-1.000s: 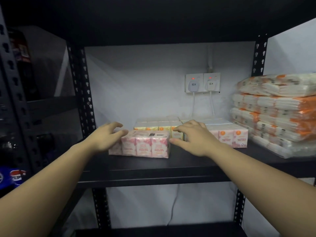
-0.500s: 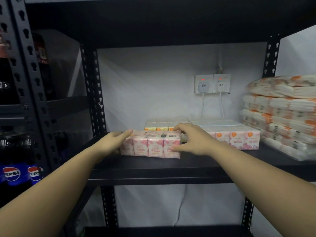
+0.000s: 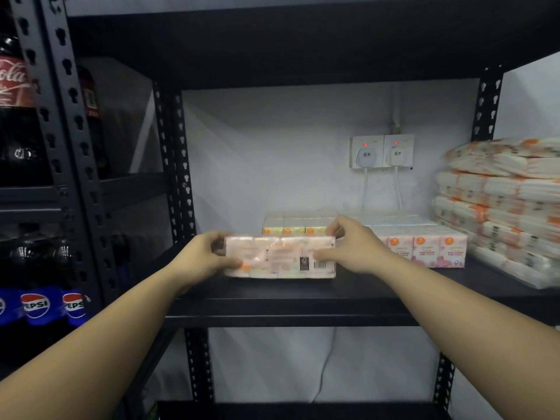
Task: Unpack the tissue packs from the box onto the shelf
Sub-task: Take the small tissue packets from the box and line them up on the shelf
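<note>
Gripping both ends, hands (image 3: 357, 250) hold pink tissue pack (image 3: 280, 257) lengthwise left-right.

Pink tissue pack (image 3: 280, 256), tilted, on black shelf (image 3: 291, 307)

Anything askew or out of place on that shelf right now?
Only the pink tissue pack held between the left hand and right hand: it is tipped so its barcode face shows, unlike the pink pack and yellow pack sitting flat on the shelf. The stack of wrapped tissue bundles looks tidy.
</note>
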Tool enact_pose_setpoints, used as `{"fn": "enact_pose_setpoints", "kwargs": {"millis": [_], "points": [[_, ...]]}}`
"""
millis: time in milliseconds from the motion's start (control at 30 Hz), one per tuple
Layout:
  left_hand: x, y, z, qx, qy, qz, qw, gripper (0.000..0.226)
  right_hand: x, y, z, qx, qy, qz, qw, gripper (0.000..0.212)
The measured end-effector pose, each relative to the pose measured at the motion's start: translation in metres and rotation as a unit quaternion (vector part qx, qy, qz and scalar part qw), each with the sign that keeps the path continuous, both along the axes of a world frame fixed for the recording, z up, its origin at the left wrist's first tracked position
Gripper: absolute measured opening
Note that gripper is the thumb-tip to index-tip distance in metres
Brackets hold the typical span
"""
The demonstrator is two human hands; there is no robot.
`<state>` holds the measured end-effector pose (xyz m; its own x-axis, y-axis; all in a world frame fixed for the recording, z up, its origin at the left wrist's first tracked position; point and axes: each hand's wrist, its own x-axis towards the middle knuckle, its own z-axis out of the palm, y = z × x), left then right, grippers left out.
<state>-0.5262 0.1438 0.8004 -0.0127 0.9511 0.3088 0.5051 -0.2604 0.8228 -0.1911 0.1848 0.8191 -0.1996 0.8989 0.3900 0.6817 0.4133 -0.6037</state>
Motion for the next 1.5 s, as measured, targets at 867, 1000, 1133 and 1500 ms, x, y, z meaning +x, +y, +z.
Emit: {"fn": "enact_pose_setpoints", "kwargs": {"millis": [867, 1000, 1133, 1500], "points": [[0.024, -0.008, 0.001, 0.067, 0.124, 0.048, 0.989, 0.068, 0.024, -0.023, -0.014, 0.078, -0.078, -0.014, 0.994, 0.064], [0.054, -0.004, 0.010, 0.178, 0.300, 0.056, 0.936, 0.078, 0.045, -0.021, 0.001, 0.110, -0.098, -0.023, 0.989, 0.070], [0.097, 0.005, 0.013, 0.173, 0.425, 0.019, 0.888, 0.071, 0.086, -0.010, 0.007, 0.105, -0.120, -0.086, 0.983, 0.077], [0.135, 0.057, 0.020, 0.147, 0.431, 0.000, 0.890, 0.062, 0.145, 0.015, -0.017, 0.098, -0.204, -0.122, 0.966, 0.058]]}}
